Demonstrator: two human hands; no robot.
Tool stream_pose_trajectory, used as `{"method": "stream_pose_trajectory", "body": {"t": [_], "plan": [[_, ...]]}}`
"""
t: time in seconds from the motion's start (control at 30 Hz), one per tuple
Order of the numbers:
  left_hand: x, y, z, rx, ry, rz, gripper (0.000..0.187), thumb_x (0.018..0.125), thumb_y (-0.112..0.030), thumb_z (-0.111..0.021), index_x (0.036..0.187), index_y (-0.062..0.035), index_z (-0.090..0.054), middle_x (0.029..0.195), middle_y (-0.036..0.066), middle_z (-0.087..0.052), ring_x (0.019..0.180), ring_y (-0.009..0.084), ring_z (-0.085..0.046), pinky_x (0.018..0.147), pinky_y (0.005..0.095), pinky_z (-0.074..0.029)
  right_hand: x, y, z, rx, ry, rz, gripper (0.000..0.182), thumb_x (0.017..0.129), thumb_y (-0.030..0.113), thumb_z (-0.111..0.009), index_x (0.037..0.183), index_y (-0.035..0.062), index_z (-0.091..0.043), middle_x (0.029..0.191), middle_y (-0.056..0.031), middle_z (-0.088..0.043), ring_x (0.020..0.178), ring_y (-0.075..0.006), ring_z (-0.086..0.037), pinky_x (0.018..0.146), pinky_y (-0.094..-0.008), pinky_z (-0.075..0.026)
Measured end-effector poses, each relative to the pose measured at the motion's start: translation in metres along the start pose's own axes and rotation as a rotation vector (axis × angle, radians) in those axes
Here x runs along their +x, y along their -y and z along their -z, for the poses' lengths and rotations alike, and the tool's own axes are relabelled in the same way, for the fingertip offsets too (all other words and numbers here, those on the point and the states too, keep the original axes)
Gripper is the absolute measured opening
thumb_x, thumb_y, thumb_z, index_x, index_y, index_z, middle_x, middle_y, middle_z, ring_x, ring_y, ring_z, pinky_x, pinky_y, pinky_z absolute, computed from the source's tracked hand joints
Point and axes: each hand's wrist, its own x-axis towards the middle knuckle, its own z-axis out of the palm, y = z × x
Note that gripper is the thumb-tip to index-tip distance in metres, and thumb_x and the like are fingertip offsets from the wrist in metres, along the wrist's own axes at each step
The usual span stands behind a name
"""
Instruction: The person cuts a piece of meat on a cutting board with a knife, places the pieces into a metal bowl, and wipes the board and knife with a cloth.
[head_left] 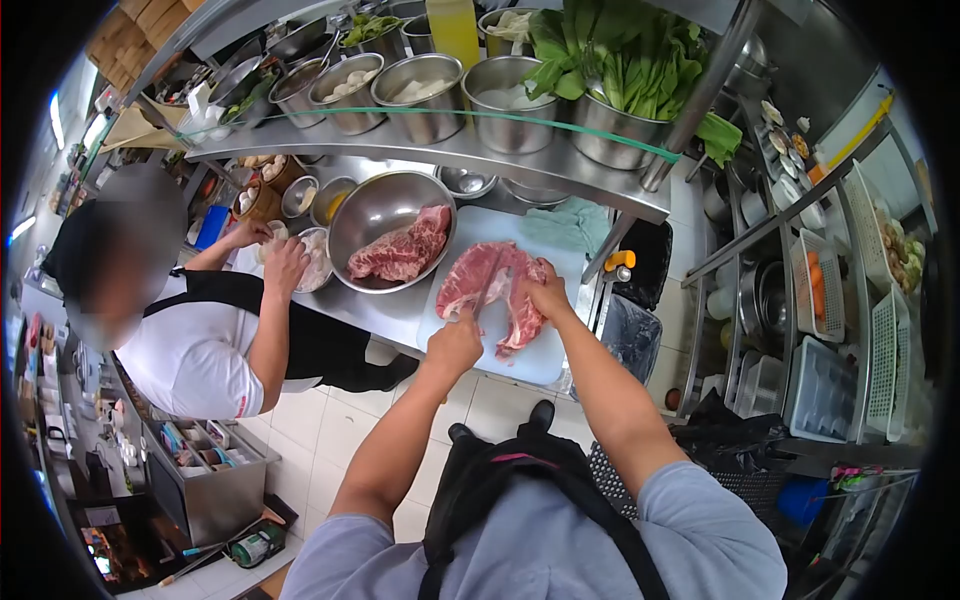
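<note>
A large slab of raw red meat [472,280] lies on a pale cutting board [545,358] on the steel counter. My left hand [455,345] is shut on a knife [484,288], whose blade rests along the middle of the slab. Pressed down on the slab's right side, my right hand [548,292] has its fingers flat on the meat. To the left of the board, a big steel bowl [372,205] holds another piece of raw meat [400,250].
A co-worker in a white shirt and black apron stands at left, hands [285,265] in a small bowl of white pieces. A shelf above carries steel pots [420,95] and leafy greens [620,55]. Racks with baskets and containers [835,300] stand at right. A tiled floor lies below.
</note>
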Motion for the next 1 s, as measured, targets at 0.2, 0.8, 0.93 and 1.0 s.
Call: {"method": "stream_pose_trajectory", "body": {"t": [0.2, 0.8, 0.93, 1.0], "plan": [[0.048, 0.001, -0.05, 0.011, 0.107, 0.027, 0.035, 0.095, -0.02, -0.05, 0.12, 0.004, -0.052, 0.091, 0.033, -0.07, 0.088, 0.0509, -0.071, 0.079, 0.058, -0.057, -0.014, 0.016, 0.008, -0.048, 0.008, 0.011, 0.086, 0.077, 0.033, -0.074, 0.155, 0.0137, -0.044, 0.136, -0.0258, -0.056, 0.122, -0.037, -0.06, 0.102, -0.0406, -0.051], [0.015, 0.022, -0.075, -0.013, 0.239, 0.009, 0.035, 0.092, -0.011, -0.05, 0.121, 0.0086, -0.047, 0.099, 0.036, -0.069, 0.096, 0.05, -0.07, 0.087, 0.0552, -0.056, -0.038, 0.027, 0.007, -0.066, -0.042, -0.066, 0.083, 0.078, 0.037, -0.072, 0.154, 0.0209, -0.043, 0.141, -0.0266, -0.044, 0.13, -0.0497, -0.05, 0.112, -0.0471, -0.042], [0.056, 0.011, -0.097, -0.014, 0.177, -0.035, 0.032, 0.092, -0.01, -0.049, 0.118, 0.0089, -0.047, 0.097, 0.037, -0.069, 0.094, 0.0512, -0.07, 0.085, 0.0561, -0.056, -0.042, 0.036, 0.005, -0.114, -0.017, -0.043, 0.083, 0.077, 0.034, -0.071, 0.153, 0.0167, -0.044, 0.141, -0.0277, -0.044, 0.132, -0.0464, -0.05, 0.113, -0.043, -0.042], [0.058, 0.011, -0.089, -0.016, 0.168, 0.007, 0.029, 0.093, -0.011, -0.049, 0.115, 0.0077, -0.048, 0.094, 0.037, -0.068, 0.091, 0.0513, -0.07, 0.081, 0.0567, -0.057, -0.039, 0.033, 0.007, -0.077, -0.044, -0.026, 0.084, 0.076, 0.033, -0.074, 0.153, 0.0177, -0.045, 0.14, -0.027, -0.045, 0.131, -0.0441, -0.051, 0.111, -0.0421, -0.044]]}}
